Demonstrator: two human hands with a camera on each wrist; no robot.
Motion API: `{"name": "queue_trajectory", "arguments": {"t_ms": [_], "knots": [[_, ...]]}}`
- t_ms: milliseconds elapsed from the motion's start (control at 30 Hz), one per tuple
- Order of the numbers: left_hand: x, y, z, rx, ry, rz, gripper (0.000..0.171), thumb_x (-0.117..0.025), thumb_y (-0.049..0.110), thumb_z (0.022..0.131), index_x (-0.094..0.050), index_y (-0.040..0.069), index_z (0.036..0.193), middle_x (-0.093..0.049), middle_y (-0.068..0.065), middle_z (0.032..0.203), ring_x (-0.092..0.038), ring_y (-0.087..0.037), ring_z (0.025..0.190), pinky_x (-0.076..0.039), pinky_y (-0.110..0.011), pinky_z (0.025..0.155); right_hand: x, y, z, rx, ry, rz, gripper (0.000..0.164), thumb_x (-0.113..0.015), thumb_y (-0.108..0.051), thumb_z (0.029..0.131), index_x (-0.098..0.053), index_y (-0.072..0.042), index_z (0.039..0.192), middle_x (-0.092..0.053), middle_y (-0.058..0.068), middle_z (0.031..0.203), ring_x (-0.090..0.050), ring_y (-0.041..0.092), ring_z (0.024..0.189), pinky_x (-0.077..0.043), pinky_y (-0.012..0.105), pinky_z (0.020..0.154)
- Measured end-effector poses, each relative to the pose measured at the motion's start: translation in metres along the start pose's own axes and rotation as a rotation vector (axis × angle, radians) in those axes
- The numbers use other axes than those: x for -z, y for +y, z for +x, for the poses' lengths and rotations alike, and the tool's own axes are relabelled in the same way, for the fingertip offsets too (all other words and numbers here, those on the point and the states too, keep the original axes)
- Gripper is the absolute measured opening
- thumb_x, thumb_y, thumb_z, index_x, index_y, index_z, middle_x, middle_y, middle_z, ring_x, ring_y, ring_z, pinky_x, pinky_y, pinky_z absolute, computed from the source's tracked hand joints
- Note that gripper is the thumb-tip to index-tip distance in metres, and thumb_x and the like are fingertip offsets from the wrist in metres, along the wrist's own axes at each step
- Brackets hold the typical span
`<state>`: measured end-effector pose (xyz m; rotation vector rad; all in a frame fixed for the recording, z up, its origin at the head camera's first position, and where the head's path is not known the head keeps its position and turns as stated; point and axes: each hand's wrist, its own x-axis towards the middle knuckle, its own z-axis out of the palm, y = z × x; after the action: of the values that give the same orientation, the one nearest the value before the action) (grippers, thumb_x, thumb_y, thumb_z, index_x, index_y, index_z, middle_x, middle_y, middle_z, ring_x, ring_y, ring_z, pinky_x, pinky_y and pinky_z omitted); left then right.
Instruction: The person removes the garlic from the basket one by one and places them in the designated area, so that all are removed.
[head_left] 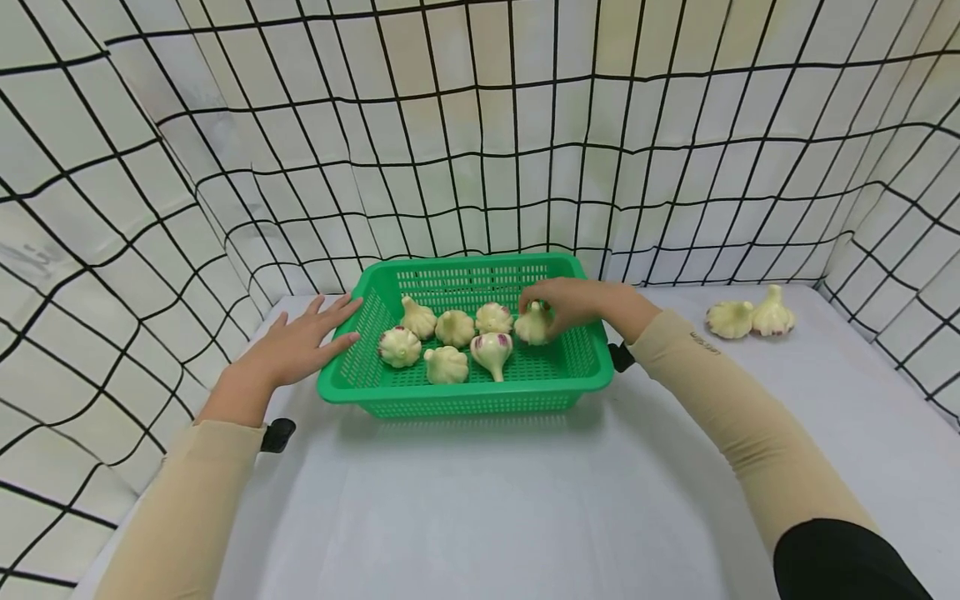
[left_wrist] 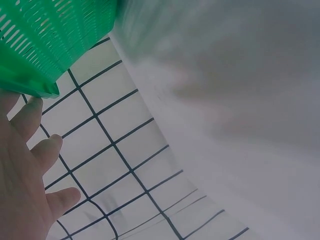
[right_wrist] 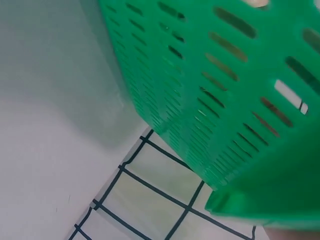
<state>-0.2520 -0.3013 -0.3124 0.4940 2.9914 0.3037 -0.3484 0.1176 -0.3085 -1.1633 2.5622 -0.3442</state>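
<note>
A green plastic basket (head_left: 480, 397) holds several garlic bulbs, some streaked with purple. Inside it, toward the right end, my right hand (head_left: 566, 302) grips a garlic bulb (head_left: 533, 323) from above with curled fingers. In the right wrist view the basket's slotted side (right_wrist: 175, 75) hides nearly all of that hand. My left hand (head_left: 303, 340) lies spread at the basket's left end, fingers straight, fingertips right at the rim. The left wrist view shows the same hand (left_wrist: 25, 165) with its fingers apart beneath the basket's rim (left_wrist: 45, 91).
Two more garlic bulbs, one squat (head_left: 730, 320) and one with an upright stem (head_left: 772, 312), lie together on the white table (head_left: 480, 508) at the right. White walls with a black grid net (head_left: 551, 154) enclose the table's back and sides.
</note>
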Motion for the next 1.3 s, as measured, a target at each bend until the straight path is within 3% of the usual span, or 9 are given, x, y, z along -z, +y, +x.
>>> {"name": "queue_trajectory", "arguments": {"t_ms": [167, 600, 1000, 1300], "knots": [[0.0, 0.001, -0.001, 0.001, -0.001, -0.004, 0.073, -0.041, 0.053, 0.108, -0.018, 0.015, 0.166, -0.013, -0.016, 0.17, 0.0, -0.048, 0.153, 0.004, -0.078, 0.111, 0.004, -0.001, -0.005, 0.032, 0.018, 0.03, 0.043, -0.081, -0.01, 0.088, -0.062, -0.009, 0.126, -0.06, 0.009, 0.132, -0.056, 0.025, 0.11, -0.051, 0.04, 0.094], [0.005, 0.002, 0.001, -0.004, -0.001, 0.002, 0.073, -0.039, 0.054, 0.108, -0.017, 0.015, 0.166, -0.012, -0.016, 0.17, 0.001, -0.049, 0.153, 0.005, -0.078, 0.111, 0.012, -0.001, -0.026, 0.08, 0.128, 0.186, 0.046, -0.077, 0.0, 0.087, -0.06, -0.005, 0.13, -0.054, 0.014, 0.136, -0.051, 0.03, 0.124, -0.048, 0.05, 0.104], [-0.002, 0.0, 0.001, 0.0, 0.002, -0.003, 0.073, -0.04, 0.055, 0.108, -0.017, 0.017, 0.166, -0.011, -0.013, 0.171, 0.001, -0.047, 0.154, 0.005, -0.078, 0.112, 0.017, -0.008, -0.049, 0.095, 0.224, 0.203, 0.048, -0.08, -0.004, 0.087, -0.062, -0.005, 0.132, -0.055, 0.012, 0.137, -0.054, 0.029, 0.119, -0.052, 0.046, 0.098], [0.0, 0.0, 0.0, -0.01, 0.002, 0.002, 0.072, -0.039, 0.054, 0.108, -0.017, 0.016, 0.166, -0.012, -0.016, 0.17, 0.0, -0.049, 0.153, 0.004, -0.079, 0.111, 0.022, -0.012, -0.072, 0.102, 0.27, 0.225, 0.046, -0.078, -0.008, 0.09, -0.061, -0.005, 0.132, -0.055, 0.01, 0.134, -0.052, 0.028, 0.118, -0.05, 0.05, 0.102]]}}
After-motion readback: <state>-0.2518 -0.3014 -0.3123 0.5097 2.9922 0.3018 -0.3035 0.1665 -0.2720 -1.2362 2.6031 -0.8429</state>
